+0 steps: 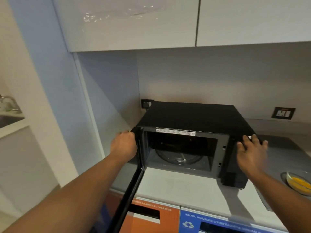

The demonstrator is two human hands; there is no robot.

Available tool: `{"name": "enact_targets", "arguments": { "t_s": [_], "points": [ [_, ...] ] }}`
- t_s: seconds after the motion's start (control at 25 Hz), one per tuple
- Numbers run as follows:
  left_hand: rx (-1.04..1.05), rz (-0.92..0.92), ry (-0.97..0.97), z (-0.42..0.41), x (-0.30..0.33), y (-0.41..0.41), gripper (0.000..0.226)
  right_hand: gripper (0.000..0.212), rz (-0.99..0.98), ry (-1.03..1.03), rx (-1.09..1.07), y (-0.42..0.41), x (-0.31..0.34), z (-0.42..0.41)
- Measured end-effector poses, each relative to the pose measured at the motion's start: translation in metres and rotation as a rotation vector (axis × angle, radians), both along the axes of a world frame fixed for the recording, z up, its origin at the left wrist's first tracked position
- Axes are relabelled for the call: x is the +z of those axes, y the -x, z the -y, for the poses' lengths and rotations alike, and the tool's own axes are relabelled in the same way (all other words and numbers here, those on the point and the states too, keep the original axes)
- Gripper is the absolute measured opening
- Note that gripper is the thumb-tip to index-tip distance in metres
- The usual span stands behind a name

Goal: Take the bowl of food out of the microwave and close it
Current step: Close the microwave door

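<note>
A black microwave (193, 115) stands on the counter against the back wall. Its door (134, 182) is swung wide, edge-on toward me. The cavity holds only the glass turntable (179, 157). My left hand (124, 145) is curled around the door's top corner near the hinge side. Fingers spread, my right hand (252, 152) rests against the microwave's upper right front corner, over the control panel, and holds nothing. The glass bowl of yellow food (297, 183) sits on the counter at the far right, partly cut off by the frame edge.
White upper cabinets (151, 22) hang overhead. A wall socket (283, 113) is right of the microwave, another behind its left corner. Below the counter (176, 184) are orange (148, 217) and blue (218, 222) waste bins. A sink and tap (8, 105) lie far left.
</note>
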State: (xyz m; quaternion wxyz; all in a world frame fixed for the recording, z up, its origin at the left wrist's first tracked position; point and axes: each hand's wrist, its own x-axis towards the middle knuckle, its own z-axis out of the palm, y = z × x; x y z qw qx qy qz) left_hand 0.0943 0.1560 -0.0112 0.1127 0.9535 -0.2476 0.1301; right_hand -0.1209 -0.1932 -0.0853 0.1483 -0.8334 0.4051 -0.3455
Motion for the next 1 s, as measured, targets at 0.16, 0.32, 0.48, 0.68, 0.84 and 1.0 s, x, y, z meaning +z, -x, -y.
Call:
{"name": "enact_targets", "arguments": {
  "t_s": [0.16, 0.32, 0.48, 0.68, 0.84, 1.0],
  "points": [
    [0.027, -0.162, 0.138, -0.001, -0.002, 0.003, 0.018, 0.047, -0.036, 0.007, 0.001, -0.003, 0.001, 0.002],
    [0.063, -0.272, 0.229, 0.017, 0.001, 0.012, 0.019, 0.047, -0.074, 0.017, 0.015, 0.001, 0.000, 0.000],
    [0.078, -0.348, 0.207, 0.044, 0.001, 0.027, 0.037, 0.049, -0.102, 0.041, 0.025, 0.004, 0.001, -0.002],
    [0.019, -0.431, 0.166, 0.080, -0.009, 0.042, 0.048, 0.047, -0.092, 0.109, -0.002, 0.006, -0.003, 0.001],
    [-0.038, -0.343, 0.120, 0.109, -0.013, 0.048, 0.054, 0.042, -0.080, 0.150, 0.004, 0.008, -0.006, 0.010],
    [-0.209, -0.188, 0.025, 0.128, -0.022, 0.047, 0.062, 0.036, -0.007, 0.131, -0.002, 0.012, 0.001, 0.009]
  ]
}}
